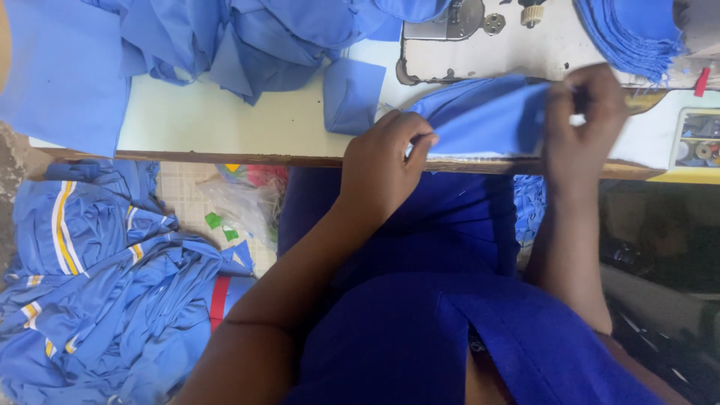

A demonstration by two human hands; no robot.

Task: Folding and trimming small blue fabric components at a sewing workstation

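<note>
One blue cloth piece (pixel 484 120) is held taut at the near edge of the surface (pixel 225 124), just before the sewing machine (pixel 480 45); the left hand (pixel 382 169) has its grip pinched on the left end, the right hand (pixel 585 120) pinched on the right end, seemingly so an edge lies straight; one folded square (pixel 352 94) lies beside it; one stack of cut pieces (pixel 634 34) rests at the machine's right; striped garments (pixel 97 285) are heaped on the floor, uncountable.

Blue fabric piece (pixel 487 116); blue garments (pixel 97 292) with yellow-white stripes, red band; pale green table (pixel 217 120).
</note>
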